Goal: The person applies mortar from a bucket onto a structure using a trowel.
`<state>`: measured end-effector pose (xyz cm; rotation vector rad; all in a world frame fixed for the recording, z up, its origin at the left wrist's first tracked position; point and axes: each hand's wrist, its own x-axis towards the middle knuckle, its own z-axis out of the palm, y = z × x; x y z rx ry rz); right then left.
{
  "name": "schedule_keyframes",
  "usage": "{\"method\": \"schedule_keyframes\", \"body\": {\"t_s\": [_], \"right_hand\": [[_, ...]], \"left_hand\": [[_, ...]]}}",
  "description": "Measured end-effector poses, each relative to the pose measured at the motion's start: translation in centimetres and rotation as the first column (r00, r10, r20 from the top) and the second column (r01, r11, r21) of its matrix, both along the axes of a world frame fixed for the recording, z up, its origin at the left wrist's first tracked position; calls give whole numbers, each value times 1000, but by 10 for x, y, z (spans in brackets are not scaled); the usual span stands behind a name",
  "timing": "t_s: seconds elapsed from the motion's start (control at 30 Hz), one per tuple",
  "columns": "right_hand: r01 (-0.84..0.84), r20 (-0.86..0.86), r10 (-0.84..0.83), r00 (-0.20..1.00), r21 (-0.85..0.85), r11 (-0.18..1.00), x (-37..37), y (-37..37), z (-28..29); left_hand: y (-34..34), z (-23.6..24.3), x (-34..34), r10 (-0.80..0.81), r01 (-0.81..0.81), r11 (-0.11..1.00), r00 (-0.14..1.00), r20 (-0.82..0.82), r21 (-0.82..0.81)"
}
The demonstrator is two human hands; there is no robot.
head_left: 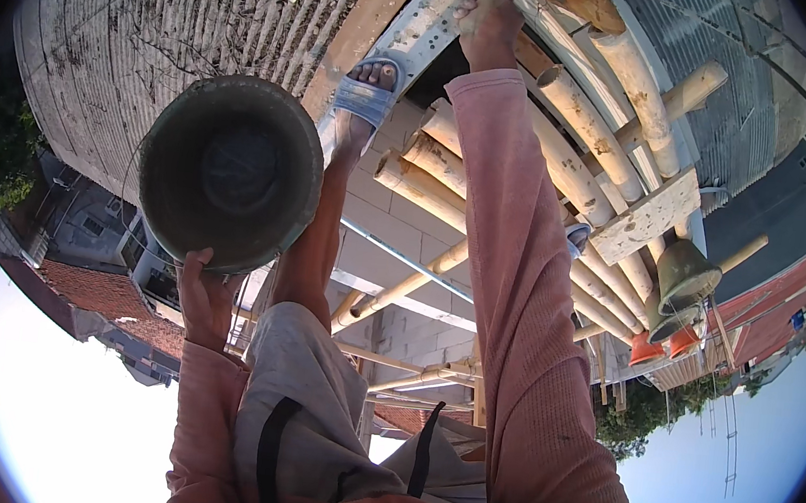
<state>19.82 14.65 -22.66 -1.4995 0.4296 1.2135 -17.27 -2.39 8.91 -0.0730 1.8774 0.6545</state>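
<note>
Red-brown tiles cover a roof (93,292) well to the left of the left hand (205,308). That hand grasps a dark bucket (236,172) at its near rim, thumb over the edge, its other fingers mostly hidden. The bucket is just ahead of the hand, mouth turned toward the head, its inside bare but for a greyish film. Beyond it spreads a corrugated roof (252,4); right of it, a sandalled foot (370,88) stands beside a grey beam (433,36).

The step in hand looks like moving the bucket while bracing the body; the next move probably calls for a sure rim grip and room past the bare shin (322,234). Farther right, the right hand (491,27) reaches to the beam's far end, apparently resting there; whether it closes on anything, I cannot tell. Bamboo poles (630,65) crowd the right side of that hand, likely hampering a sideways swing. Farther right and nearer the body are a pale board (647,217), a grey bucket (687,276) and orange buckets (647,351).
</note>
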Motion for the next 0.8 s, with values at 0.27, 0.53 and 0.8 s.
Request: {"method": "schedule_keyframes", "body": {"t_s": [0.27,0.53,0.8], "right_hand": [[-126,-447,217,868,225,966,25,-88,35],[-528,-332,541,773,136,838,71,-186,159],[-644,223,688,690,-243,725,126,-324,344]], "left_hand": [[25,-5,34,-76,81,996,991,109,-45],[48,-16,70,-388,412,903,904,181,-121],[38,1,188,-735,740,649,670,106,-179]]}}
